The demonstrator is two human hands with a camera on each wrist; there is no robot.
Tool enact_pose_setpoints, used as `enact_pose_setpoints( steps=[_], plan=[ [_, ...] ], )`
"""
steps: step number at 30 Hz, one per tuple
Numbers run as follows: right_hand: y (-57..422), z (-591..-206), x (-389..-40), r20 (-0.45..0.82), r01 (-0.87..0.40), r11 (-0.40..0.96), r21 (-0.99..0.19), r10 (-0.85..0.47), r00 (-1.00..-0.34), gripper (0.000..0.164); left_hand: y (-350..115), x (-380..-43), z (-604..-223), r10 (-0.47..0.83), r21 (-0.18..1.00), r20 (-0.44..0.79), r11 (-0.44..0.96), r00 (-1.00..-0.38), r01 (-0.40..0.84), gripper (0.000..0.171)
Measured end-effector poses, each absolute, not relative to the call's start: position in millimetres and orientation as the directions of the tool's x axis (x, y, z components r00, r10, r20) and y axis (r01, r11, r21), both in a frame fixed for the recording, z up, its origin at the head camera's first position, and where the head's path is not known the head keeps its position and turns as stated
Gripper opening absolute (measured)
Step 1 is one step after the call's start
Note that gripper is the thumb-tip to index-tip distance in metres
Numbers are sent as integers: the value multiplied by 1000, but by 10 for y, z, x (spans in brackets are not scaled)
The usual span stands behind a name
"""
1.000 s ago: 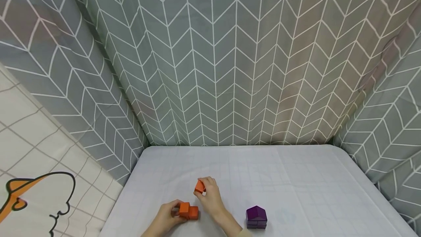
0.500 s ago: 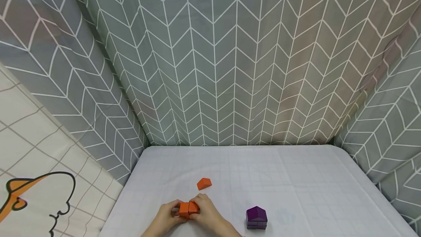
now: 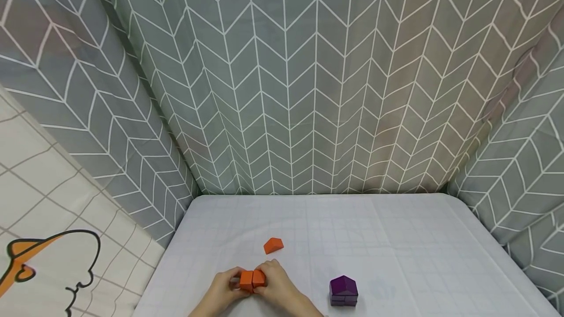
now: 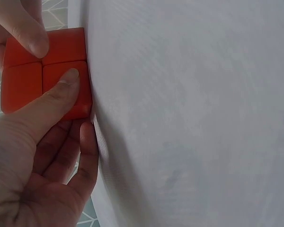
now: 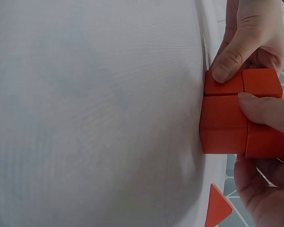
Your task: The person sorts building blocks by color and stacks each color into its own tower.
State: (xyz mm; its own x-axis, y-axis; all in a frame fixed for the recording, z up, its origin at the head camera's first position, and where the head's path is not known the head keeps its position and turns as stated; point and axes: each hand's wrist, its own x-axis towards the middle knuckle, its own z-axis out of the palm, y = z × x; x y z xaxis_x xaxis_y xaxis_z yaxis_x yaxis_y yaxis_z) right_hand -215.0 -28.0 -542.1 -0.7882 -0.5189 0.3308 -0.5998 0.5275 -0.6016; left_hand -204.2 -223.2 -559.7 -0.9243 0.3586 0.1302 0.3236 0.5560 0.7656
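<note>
Several orange blocks stand pressed together near the table's front, between both hands. My left hand (image 3: 220, 291) grips the left orange block (image 3: 246, 281); in the left wrist view its thumb (image 4: 68, 87) lies on the block's face, with fingers behind. My right hand (image 3: 280, 285) grips the right orange block (image 3: 259, 278), its thumb (image 5: 260, 108) laid across the faces in the right wrist view. Seams between the blocks (image 5: 223, 124) show there. Another orange block (image 3: 273, 245), with slanted sides, lies loose just beyond the right hand. Parts of the blocks hide behind the fingers.
A house-shaped stack of purple blocks (image 3: 343, 291) stands to the right of my right hand. The white cloth-covered table (image 3: 387, 238) reaches back to a grey patterned curtain (image 3: 304, 111). Curtains also hang on both sides.
My right hand has brought an orange block from farther back onto the right side of the group and still holds it. The loose orange block behind has come into sight. My left hand stays put.
</note>
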Motion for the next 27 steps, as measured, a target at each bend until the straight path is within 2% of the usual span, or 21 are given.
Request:
enact_pose_setpoints(
  steps=[6, 16, 27],
  plan=[
    [-280, -5427, -2158, 316, -583, 535, -612, -511, -800, 23, -2213, -2028, -5552, 360, 752, 155, 560, -920, 346, 32],
    [-289, -5469, -2162, 394, -649, 523, -553, -522, -757, 23, -2234, -2017, -5601, 376, 727, 208, 559, -903, 399, 30],
    [-280, -5482, -2155, 353, -608, 528, -593, -508, -786, 24, -2257, -2039, -5615, 368, 739, 151, 574, -918, 351, 33]
  ],
)
